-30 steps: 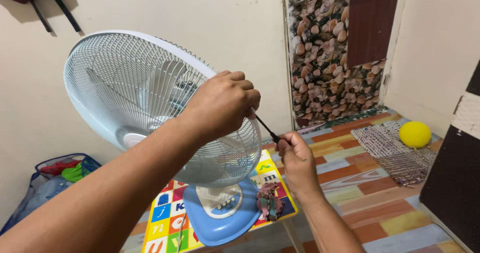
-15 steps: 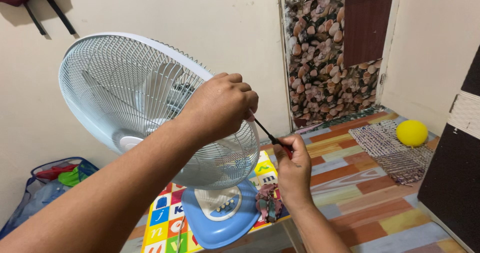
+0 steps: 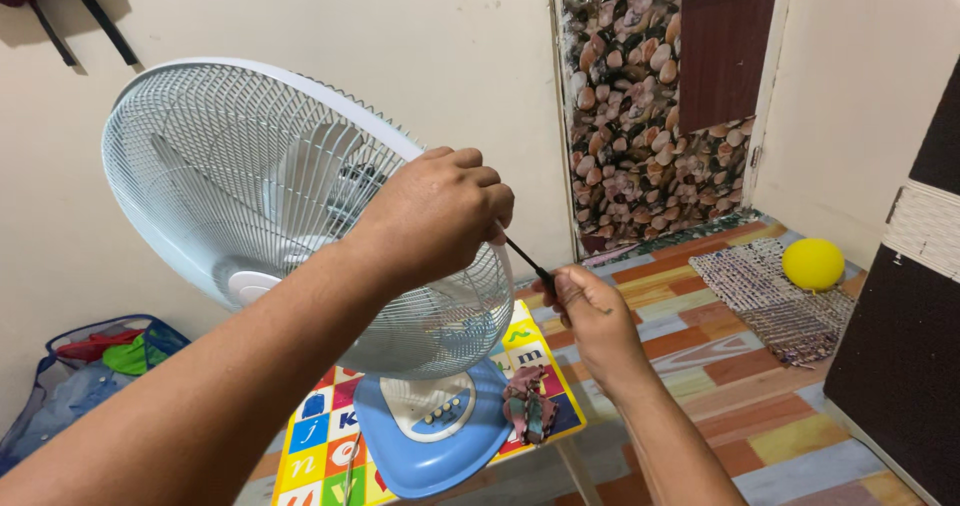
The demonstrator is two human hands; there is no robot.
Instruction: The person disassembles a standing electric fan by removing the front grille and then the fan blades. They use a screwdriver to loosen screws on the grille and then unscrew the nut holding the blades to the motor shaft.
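Head view looks down at my two hands meeting at the right rim of the fan guard. My right hand point(image 3: 590, 311) has its grip clamped on the handle of a screwdriver point(image 3: 527, 257), whose thin dark shaft runs up and left toward the rim. My left hand point(image 3: 440, 211) is curled shut over the guard's edge, covering the tip, so I cannot see what the tip sits in. Compared with a second ago, my right fingers have rolled round the handle: half a second back a bit of red handle showed above my fist, now it is hidden. The shaft holds the same line to the same spot, so I judge I am turning it in place, not moving on.

The fan point(image 3: 300, 216), white wire guard with pale blades behind, stands tilted back on its blue base point(image 3: 420, 446) near the right edge of a small table point(image 3: 320, 436) covered in bright letter squares. A crumpled rag point(image 3: 527, 406) lies touching the base, at the table's right edge. On the striped floor point(image 3: 700, 366) beyond, well apart, a yellow ball point(image 3: 812, 263) rests on a woven mat point(image 3: 770, 296). A bag of clothes point(image 3: 90, 366) sits low on the left by the wall.
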